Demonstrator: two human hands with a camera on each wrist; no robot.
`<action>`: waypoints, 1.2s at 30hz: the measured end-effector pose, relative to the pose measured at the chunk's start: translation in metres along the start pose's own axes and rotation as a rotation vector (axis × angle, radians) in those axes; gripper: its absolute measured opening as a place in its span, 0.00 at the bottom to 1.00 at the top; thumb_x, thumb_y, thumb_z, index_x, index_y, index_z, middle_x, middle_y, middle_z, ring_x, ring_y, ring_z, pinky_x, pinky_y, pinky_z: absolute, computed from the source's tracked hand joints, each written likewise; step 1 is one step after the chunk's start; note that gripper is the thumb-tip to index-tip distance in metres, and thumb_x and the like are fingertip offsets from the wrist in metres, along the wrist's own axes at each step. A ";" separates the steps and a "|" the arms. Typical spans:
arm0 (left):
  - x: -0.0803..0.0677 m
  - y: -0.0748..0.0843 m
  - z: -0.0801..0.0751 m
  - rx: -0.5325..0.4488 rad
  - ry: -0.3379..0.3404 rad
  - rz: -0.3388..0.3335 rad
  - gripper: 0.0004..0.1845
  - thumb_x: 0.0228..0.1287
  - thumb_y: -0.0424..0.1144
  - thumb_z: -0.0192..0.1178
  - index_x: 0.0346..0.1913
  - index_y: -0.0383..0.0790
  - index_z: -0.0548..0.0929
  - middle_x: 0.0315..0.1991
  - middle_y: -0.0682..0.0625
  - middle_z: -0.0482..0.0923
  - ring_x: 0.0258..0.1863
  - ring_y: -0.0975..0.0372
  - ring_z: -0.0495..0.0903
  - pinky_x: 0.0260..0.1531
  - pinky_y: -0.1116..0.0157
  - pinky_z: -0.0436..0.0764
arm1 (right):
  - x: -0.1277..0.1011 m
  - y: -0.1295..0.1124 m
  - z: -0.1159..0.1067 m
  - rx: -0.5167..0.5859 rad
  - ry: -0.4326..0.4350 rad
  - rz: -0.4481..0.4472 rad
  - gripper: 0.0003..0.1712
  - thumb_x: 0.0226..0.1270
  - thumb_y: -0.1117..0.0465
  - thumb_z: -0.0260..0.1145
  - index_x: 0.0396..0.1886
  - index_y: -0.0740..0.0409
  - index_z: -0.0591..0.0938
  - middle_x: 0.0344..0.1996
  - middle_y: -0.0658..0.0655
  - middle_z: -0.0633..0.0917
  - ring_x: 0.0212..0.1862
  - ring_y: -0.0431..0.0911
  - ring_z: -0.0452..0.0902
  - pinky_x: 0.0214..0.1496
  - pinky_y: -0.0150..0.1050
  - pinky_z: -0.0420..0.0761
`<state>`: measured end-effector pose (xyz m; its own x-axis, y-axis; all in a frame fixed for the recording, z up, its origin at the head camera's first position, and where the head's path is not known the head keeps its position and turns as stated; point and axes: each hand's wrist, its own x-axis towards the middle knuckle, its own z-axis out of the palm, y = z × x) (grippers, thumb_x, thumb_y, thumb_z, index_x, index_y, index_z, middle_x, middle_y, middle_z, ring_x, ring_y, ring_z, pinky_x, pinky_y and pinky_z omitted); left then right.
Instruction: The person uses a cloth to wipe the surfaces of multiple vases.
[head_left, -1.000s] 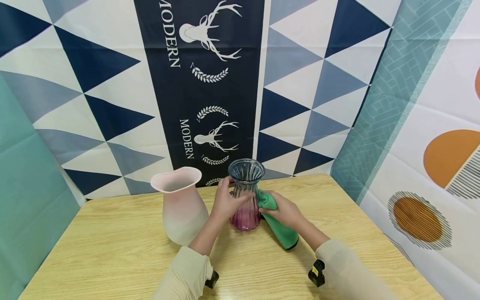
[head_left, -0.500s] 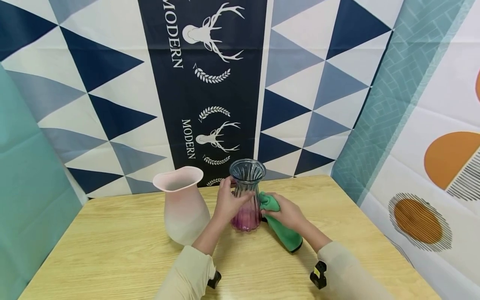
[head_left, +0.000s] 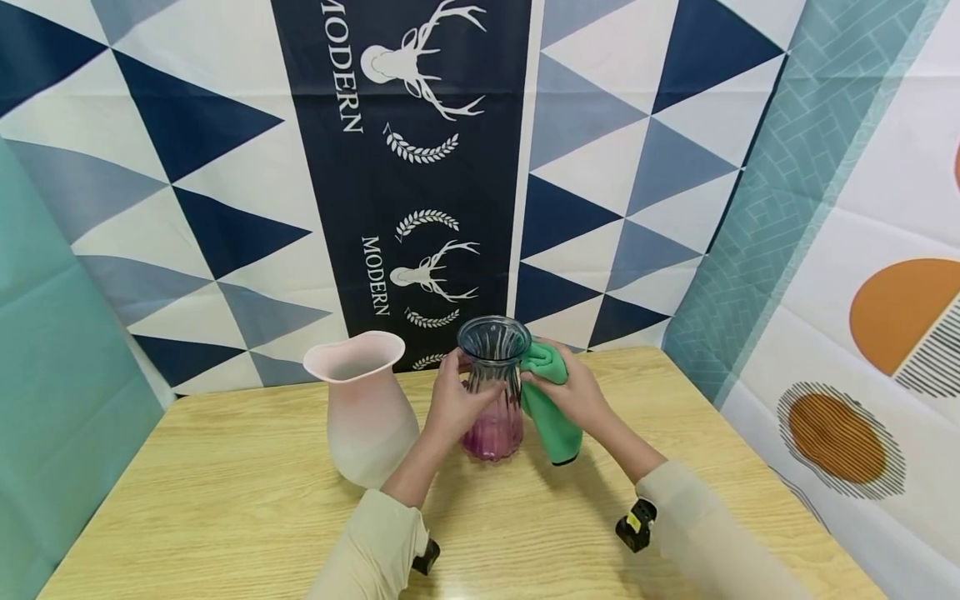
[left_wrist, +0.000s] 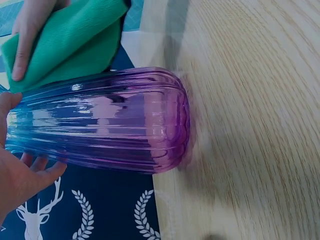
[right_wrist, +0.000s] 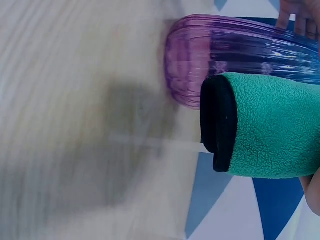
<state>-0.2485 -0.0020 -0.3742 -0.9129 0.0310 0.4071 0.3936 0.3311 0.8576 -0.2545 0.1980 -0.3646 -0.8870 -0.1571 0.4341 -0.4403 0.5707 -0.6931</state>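
Observation:
A ribbed glass vase (head_left: 492,425), blue at the flared rim and pink-purple at the base, stands upright on the table. My left hand (head_left: 456,404) grips its narrow upper part from the left, thumb in front; in the left wrist view several fingers curl round the glass (left_wrist: 115,122). My right hand (head_left: 577,387) holds a folded green cloth (head_left: 551,417) with a black edge against the vase's upper right side. The cloth's lower end hangs beside the glass, and in the right wrist view the cloth (right_wrist: 275,125) hides part of the vase.
A pink-and-white vase (head_left: 367,425) with a wavy rim stands left of the glass vase, close to my left forearm. The wooden table (head_left: 247,500) ends at a patterned backdrop (head_left: 592,192) behind. Teal and white hangings (head_left: 787,225) border the right side.
My right hand has moved the cloth up the glass vase's right side, from about mid-height to near the rim. The cloth's lower end has risen and swung left. My left hand keeps its grip.

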 end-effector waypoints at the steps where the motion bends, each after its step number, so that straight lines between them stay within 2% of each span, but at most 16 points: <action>1: 0.000 0.000 0.000 -0.005 -0.001 -0.002 0.35 0.49 0.41 0.71 0.59 0.35 0.67 0.52 0.41 0.71 0.55 0.51 0.73 0.53 0.51 0.77 | 0.001 -0.001 -0.001 0.004 0.004 -0.002 0.35 0.59 0.51 0.68 0.65 0.50 0.67 0.53 0.60 0.79 0.49 0.54 0.78 0.45 0.50 0.80; 10: 0.001 0.000 -0.003 -0.003 -0.017 0.009 0.32 0.48 0.39 0.70 0.57 0.34 0.69 0.52 0.39 0.71 0.55 0.50 0.73 0.53 0.51 0.77 | 0.006 -0.005 0.002 0.008 0.004 -0.020 0.35 0.58 0.52 0.69 0.64 0.51 0.68 0.53 0.60 0.79 0.50 0.53 0.77 0.46 0.50 0.79; 18: 0.000 0.000 -0.004 -0.002 -0.031 -0.010 0.33 0.49 0.40 0.70 0.58 0.34 0.69 0.52 0.40 0.71 0.55 0.50 0.72 0.50 0.52 0.78 | 0.005 -0.002 0.006 -0.040 -0.073 0.022 0.35 0.58 0.49 0.68 0.63 0.50 0.68 0.51 0.59 0.80 0.47 0.52 0.77 0.44 0.46 0.78; 25: 0.000 0.000 -0.004 -0.006 -0.038 -0.015 0.33 0.49 0.40 0.70 0.58 0.34 0.69 0.52 0.40 0.70 0.56 0.50 0.72 0.50 0.52 0.78 | 0.000 0.000 0.008 -0.079 -0.094 0.019 0.34 0.57 0.48 0.69 0.62 0.49 0.70 0.50 0.58 0.81 0.47 0.52 0.78 0.44 0.47 0.78; 31: 0.000 -0.001 -0.003 -0.010 -0.037 0.001 0.32 0.50 0.39 0.70 0.58 0.35 0.69 0.52 0.41 0.71 0.55 0.51 0.72 0.51 0.53 0.79 | -0.005 0.005 0.009 -0.110 -0.119 0.031 0.35 0.57 0.48 0.68 0.63 0.52 0.70 0.53 0.60 0.80 0.51 0.54 0.77 0.47 0.51 0.78; 36: 0.000 0.000 -0.003 -0.019 -0.038 0.007 0.32 0.50 0.39 0.69 0.58 0.35 0.69 0.52 0.40 0.71 0.55 0.51 0.72 0.52 0.52 0.77 | -0.010 0.013 0.011 -0.119 -0.143 0.041 0.37 0.57 0.46 0.68 0.65 0.51 0.68 0.56 0.59 0.78 0.54 0.55 0.77 0.49 0.52 0.78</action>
<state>-0.2484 -0.0051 -0.3725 -0.9134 0.0691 0.4013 0.4018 0.3130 0.8606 -0.2526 0.1978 -0.3845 -0.9183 -0.2396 0.3151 -0.3914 0.6687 -0.6321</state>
